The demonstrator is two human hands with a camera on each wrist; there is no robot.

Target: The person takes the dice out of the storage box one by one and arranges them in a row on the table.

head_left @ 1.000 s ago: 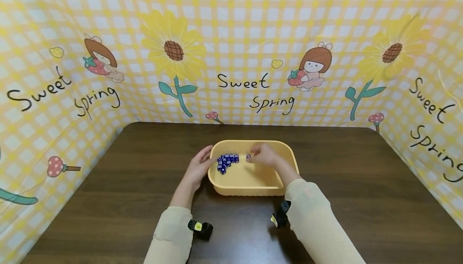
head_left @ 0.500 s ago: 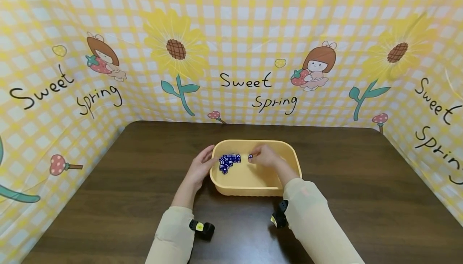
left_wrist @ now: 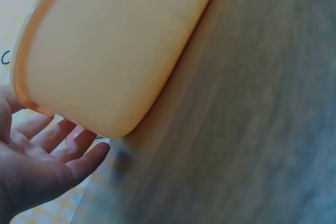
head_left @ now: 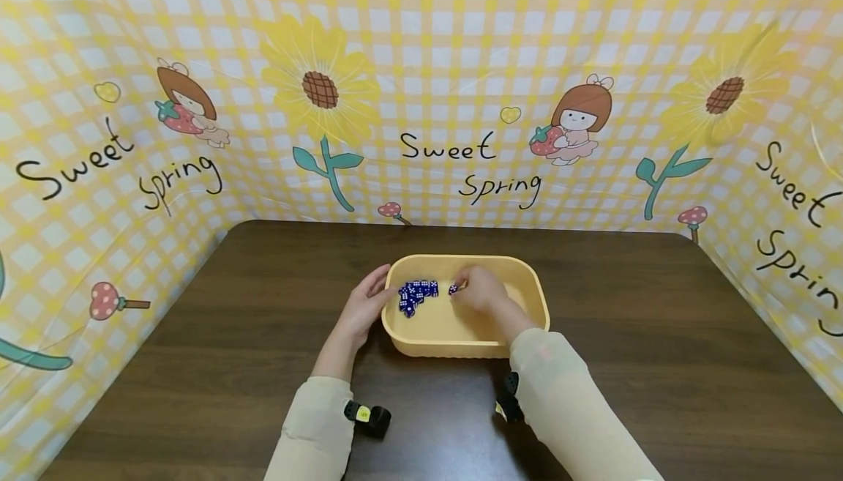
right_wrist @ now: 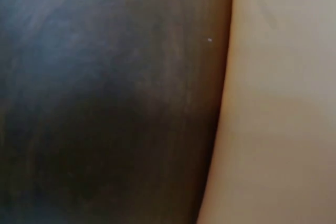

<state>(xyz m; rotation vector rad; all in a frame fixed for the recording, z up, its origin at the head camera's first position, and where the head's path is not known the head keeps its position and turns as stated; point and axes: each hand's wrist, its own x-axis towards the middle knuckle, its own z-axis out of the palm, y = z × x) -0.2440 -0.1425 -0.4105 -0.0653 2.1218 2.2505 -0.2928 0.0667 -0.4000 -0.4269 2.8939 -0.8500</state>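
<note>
A pale yellow plastic bin (head_left: 461, 349) stands on the table in the head view. Inside it, several blue dice with white dots (head_left: 415, 296) lie clustered at the left end. My left hand (head_left: 363, 307) holds the bin's left end, thumb over the rim. From the left wrist view, the fingers of that left hand (left_wrist: 47, 161) lie along the outside of the bin wall (left_wrist: 105, 51). My right hand (head_left: 484, 292) reaches into the bin and pinches a single blue die (head_left: 453, 289) at its fingertips, right of the cluster. The right wrist view shows only bin wall (right_wrist: 278, 103) and tabletop.
The dark wooden table (head_left: 230, 364) spreads around the bin. A yellow checked cloth (head_left: 435, 100) printed with flowers hangs behind it and along both sides. Black wrist cameras (head_left: 369, 417) sit on both sleeves.
The die at my right fingertips has shifted slightly down and left and turned, while the right hand has rotated a little. My left hand and the dice cluster keep their places.
</note>
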